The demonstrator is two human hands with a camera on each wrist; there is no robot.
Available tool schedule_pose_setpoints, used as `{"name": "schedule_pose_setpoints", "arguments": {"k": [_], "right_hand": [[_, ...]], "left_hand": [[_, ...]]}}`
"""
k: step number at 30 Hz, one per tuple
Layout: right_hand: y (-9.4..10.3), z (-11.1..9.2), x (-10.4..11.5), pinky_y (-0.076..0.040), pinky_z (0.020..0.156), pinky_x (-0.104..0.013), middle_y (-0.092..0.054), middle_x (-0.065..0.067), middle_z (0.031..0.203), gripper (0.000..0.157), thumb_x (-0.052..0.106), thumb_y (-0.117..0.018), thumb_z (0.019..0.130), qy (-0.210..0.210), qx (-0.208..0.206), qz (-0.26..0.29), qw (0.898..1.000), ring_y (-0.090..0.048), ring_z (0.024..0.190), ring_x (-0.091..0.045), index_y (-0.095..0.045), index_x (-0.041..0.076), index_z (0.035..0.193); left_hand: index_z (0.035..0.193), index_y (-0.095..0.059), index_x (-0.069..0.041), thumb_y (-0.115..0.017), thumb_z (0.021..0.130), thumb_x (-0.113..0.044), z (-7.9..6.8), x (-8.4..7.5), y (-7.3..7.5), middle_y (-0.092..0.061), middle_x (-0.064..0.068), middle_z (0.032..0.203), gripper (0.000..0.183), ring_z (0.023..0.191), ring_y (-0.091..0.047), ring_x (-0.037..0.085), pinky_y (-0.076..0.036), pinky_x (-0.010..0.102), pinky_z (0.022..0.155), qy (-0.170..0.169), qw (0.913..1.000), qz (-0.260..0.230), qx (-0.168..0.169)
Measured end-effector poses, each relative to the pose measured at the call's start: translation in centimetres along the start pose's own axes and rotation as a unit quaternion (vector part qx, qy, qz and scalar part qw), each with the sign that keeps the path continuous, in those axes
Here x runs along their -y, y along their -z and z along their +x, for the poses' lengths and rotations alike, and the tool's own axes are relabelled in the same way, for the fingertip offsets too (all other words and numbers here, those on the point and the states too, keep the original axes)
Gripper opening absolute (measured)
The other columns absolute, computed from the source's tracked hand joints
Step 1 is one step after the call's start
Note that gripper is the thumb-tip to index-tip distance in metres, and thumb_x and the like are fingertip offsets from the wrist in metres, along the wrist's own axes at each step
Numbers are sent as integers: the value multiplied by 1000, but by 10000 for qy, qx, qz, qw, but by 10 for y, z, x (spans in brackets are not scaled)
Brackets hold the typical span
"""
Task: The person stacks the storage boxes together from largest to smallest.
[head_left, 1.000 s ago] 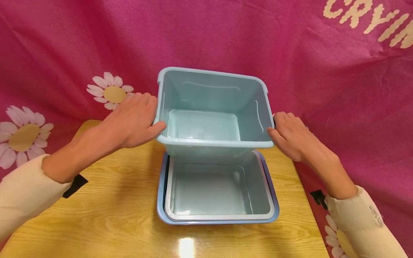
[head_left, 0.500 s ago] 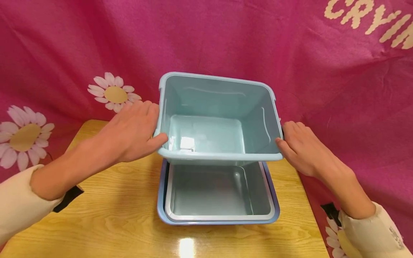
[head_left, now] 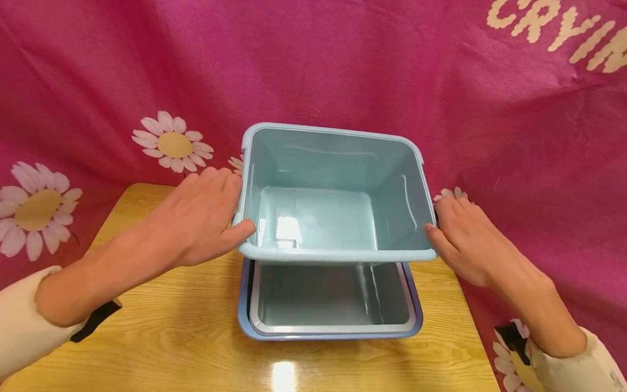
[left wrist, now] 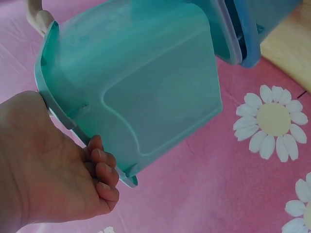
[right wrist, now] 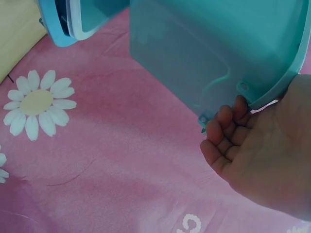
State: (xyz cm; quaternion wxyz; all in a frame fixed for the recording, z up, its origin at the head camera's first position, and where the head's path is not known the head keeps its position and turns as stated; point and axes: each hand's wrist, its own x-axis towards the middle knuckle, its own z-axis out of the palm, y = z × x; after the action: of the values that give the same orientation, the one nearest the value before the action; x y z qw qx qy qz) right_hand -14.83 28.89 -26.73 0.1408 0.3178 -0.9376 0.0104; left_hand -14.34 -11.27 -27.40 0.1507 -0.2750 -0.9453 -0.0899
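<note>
A light blue plastic tub [head_left: 333, 190] hangs in the air, tilted with its opening toward me, above two nested tubs [head_left: 333, 321] on the wooden table [head_left: 161, 337]. My left hand [head_left: 206, 218] grips the tub's left rim, thumb over the edge and fingers curled under the lip [left wrist: 102, 170]. On the opposite side my right hand [head_left: 460, 234] grips the right rim, fingers tucked beneath it [right wrist: 228, 131]. The nested pair is a grey-white tub inside a darker blue one [head_left: 243, 305]. All tubs are empty.
A pink cloth with white daisies [head_left: 171, 142] and cream lettering [head_left: 558, 27] hangs behind the table and drapes down its sides. Bare wood lies left of the tubs and in front of them.
The held tub has come down and toward me, covering more of the nested tubs. Both hands have moved with it and kept their hold.
</note>
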Motion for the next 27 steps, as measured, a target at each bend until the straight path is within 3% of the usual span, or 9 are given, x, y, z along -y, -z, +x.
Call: {"name": "schedule_pose_setpoints", "arguments": {"k": [8,18,27], "right_hand": [[3,-11,9,-26,67,-32,-31,1,68,13,14,-48,83,-106,87,-63,9999,-32,65,-19,-37,10,77],[4,-20,14,-24,61,-27,-28,4,67,19,13,-49,82,-87,70,-55,9999,-26,60,-12,-33,13,72],[4,-28,16,-27,62,-30,-32,4,69,14,16,-51,84,-373,384,-52,9986,-31,63,-12,-39,13,79]], "left_hand": [[76,-39,-10,-57,72,-31,-11,-6,-1,-34,2,65,29,58,-36,17,-28,28,53,-50,9998,168,-16],[75,-40,-9,-56,72,-31,-18,-11,-2,-34,1,65,27,59,-34,16,-28,29,55,-139,9997,177,-34],[82,-45,-7,-57,73,-33,-22,-14,-7,-38,0,69,30,63,-38,16,-30,28,57,-123,9999,109,49]]}}
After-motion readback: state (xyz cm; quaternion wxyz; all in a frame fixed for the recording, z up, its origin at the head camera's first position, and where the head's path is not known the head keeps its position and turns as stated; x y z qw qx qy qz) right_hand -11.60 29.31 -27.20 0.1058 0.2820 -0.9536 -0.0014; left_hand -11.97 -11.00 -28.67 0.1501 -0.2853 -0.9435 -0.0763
